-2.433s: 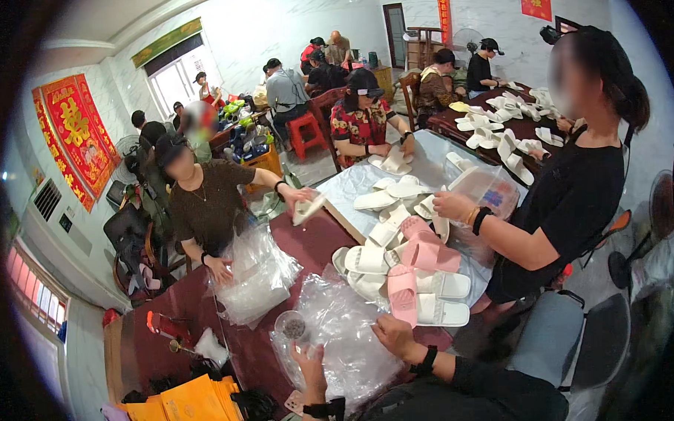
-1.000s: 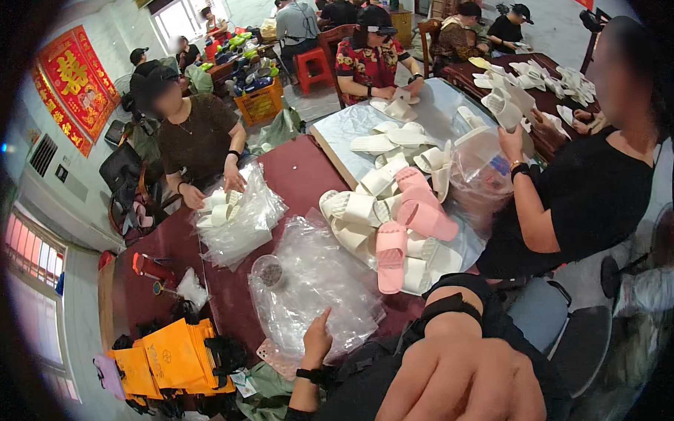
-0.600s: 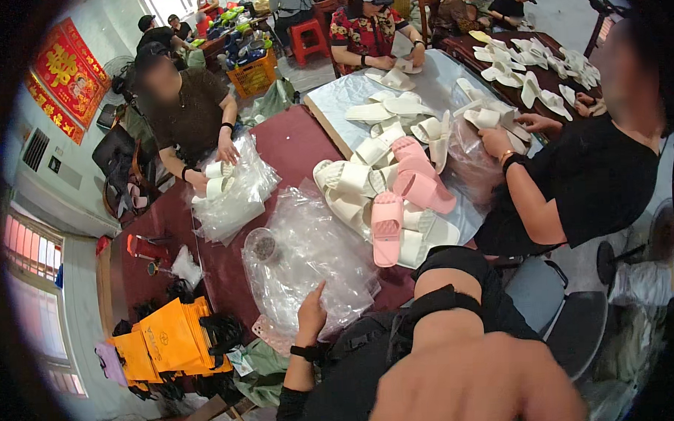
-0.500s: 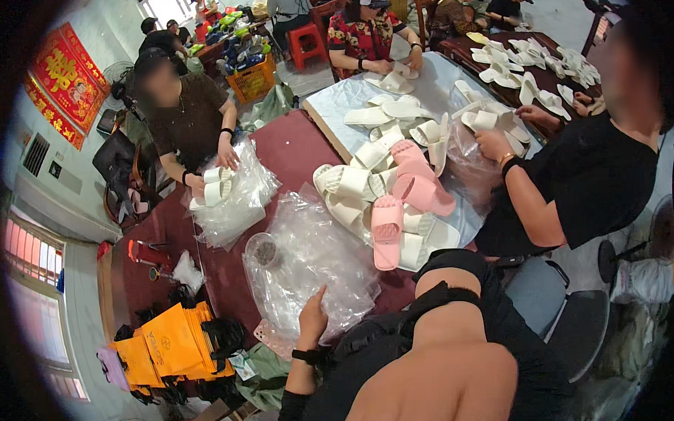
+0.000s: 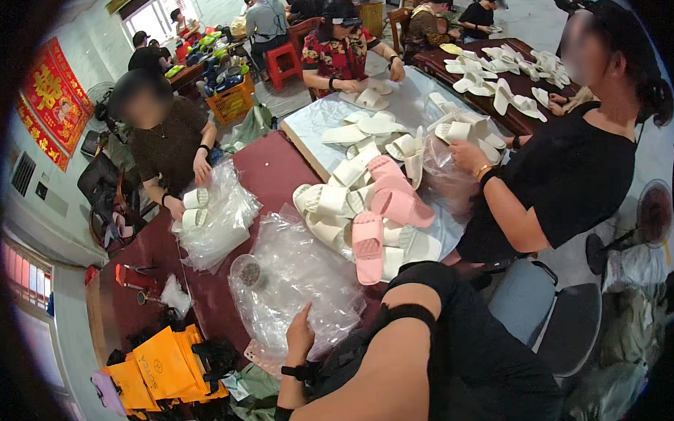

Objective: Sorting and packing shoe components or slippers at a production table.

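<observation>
My left hand (image 5: pixel 300 335), a black band at its wrist, is over the near edge of a pile of clear plastic bags (image 5: pixel 302 267). Its index finger is stretched out and it holds nothing. On that pile stands a clear round tub (image 5: pixel 245 271) with dark contents. My right hand (image 5: pixel 358 384) is very close in the lower middle, beyond a black band; its fingers are out of sight. Ahead lie pink slippers (image 5: pixel 368 243) and a heap of white slippers (image 5: pixel 326 203), apart from both hands.
At left a person holds white slippers (image 5: pixel 194 208) over plastic bags. Another at right handles bagged slippers (image 5: pixel 460 132); a third works at the far side. Orange bags (image 5: pixel 168 361) lie at lower left. A grey chair (image 5: pixel 524 297) and a fan (image 5: pixel 652 210) stand at right.
The view has shifted, so the table sits a little further left. My right hand has moved down and left, showing less of its back. My left hand still has its index finger out.
</observation>
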Motion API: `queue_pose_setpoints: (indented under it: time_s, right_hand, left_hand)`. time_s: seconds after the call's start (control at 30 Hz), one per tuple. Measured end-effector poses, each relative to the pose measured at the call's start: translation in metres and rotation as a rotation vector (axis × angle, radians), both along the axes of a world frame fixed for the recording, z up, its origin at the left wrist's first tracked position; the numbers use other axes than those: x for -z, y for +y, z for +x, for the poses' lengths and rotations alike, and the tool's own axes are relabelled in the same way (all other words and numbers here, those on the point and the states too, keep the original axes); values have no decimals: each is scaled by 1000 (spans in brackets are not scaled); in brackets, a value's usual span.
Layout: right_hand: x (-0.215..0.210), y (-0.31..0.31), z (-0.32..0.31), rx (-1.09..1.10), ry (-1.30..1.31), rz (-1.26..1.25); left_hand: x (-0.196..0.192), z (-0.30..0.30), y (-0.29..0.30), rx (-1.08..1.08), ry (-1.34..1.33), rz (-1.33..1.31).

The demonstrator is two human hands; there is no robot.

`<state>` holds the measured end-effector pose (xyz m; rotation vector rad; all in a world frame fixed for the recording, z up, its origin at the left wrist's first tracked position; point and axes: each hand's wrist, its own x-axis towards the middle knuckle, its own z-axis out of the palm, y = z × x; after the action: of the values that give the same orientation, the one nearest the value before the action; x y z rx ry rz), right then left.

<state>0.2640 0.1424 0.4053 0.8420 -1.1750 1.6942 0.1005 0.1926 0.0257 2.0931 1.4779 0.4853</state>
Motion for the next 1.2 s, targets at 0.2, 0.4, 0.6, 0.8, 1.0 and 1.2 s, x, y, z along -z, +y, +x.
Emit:
queue_pose_setpoints:
  time_s: [0.2, 0.4, 0.6, 0.8, 1.0, 1.2]
  right_hand:
    - [-10, 8, -4, -114, -72, 97]
    - [0, 4, -35, 321, 315, 50]
    - [-5, -2, -44, 182, 446, -75]
    - [-1, 3, -45, 415, 516, -34]
    - [12, 16, -31, 502, 279, 132]
    - [-2, -14, -18, 267, 357, -191]
  left_hand:
    - [-7, 1, -1, -22, 48, -110]
    - [-2, 4, -5, -48, -9, -93]
    - [117, -48, -4, -145, -345, -391]
    - [1, -5, -7, -12, -108, -63]
    - [-4, -4, -6, -24, 1, -102]
    - [-1, -5, -4, -16, 19, -55]
